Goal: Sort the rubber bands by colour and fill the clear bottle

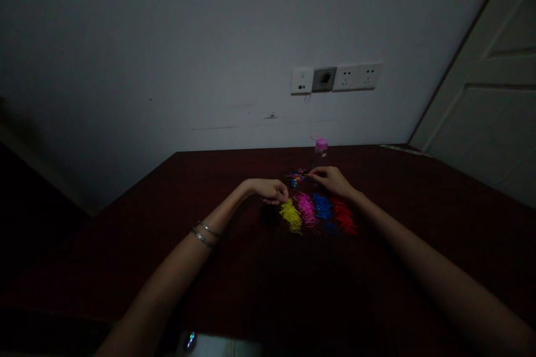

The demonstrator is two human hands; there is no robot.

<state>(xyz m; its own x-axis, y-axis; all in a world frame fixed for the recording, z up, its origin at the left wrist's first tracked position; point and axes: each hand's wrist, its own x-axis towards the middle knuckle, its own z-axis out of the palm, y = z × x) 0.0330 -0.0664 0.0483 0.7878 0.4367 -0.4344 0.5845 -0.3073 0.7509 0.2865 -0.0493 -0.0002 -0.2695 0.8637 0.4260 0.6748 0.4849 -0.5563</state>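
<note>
Thin, stringy coloured loops that look like rubber bands lie sorted in a row: a yellow pile [291, 216], a pink pile [307, 210], a blue pile [322, 206] and a red pile [344, 216]. Behind them sits a smaller mixed-colour heap [297, 177]. My left hand [271, 190] is closed, its fingertips at the top end of the yellow pile; what they hold, if anything, is hidden. At the right side of the mixed heap, my right hand [330, 179] pinches with thumb and forefinger. Whatever is between those fingertips is too small to make out.
A clear bottle with a pink cap [321, 145] stands behind my right hand, near the wall. The dark reddish table [201, 178] reaches the wall, which carries sockets [355, 77]. A pale flat object [209, 346] lies at the bottom edge; a door [481, 117] is at right.
</note>
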